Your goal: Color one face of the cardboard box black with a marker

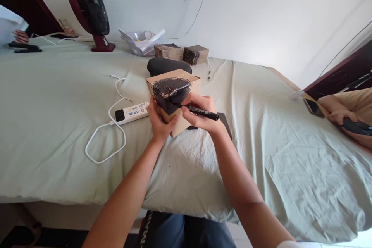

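Observation:
A small cardboard box (186, 81) stands tilted on the pale green sheet (58, 97), its near face largely covered in black ink. My left hand (159, 121) is closed around the box's lower left corner and holds it up. My right hand (200, 113) grips a black marker (202, 112), fingers wrapped round it, with the tip touching the inked patch on the box. A dark flat object (225, 122) lies under my right wrist.
A white power bank (132, 113) with a looped white cable (104, 139) lies left of the box. Behind are a dark cushion (168, 64), two more inked boxes (180, 53), a plastic bag (139, 42) and a fan (90, 7). Other people's hands show at far left (20, 37) and far right (340, 114).

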The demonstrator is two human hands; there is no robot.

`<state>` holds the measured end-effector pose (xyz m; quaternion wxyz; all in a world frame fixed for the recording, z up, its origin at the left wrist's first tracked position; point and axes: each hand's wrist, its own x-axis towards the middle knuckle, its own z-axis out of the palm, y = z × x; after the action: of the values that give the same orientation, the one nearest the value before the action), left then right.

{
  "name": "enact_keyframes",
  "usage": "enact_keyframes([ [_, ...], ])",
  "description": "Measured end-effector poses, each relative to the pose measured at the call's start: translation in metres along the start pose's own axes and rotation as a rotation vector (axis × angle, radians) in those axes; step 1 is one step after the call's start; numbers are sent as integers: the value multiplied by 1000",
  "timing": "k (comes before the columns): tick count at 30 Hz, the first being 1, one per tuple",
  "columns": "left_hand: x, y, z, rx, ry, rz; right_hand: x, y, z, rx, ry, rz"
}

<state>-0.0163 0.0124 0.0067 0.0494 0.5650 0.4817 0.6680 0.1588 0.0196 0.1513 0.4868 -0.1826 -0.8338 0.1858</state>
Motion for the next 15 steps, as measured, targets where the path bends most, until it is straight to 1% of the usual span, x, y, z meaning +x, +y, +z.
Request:
enact_keyframes([
  [2,0,-2,1,-47,29,-1,-1,5,-5,-53,43,39],
  [5,1,-5,2,-57,26,-27,-1,14,-12,-91,149,95],
  [8,0,-6,2,-34,19,-36,0,21,-15,-104,260,119],
  [12,-2,-4,3,-32,11,6,0,19,-13,-106,331,84],
  [15,-2,-4,4,-47,25,-20,-3,11,-12,-150,422,32],
])
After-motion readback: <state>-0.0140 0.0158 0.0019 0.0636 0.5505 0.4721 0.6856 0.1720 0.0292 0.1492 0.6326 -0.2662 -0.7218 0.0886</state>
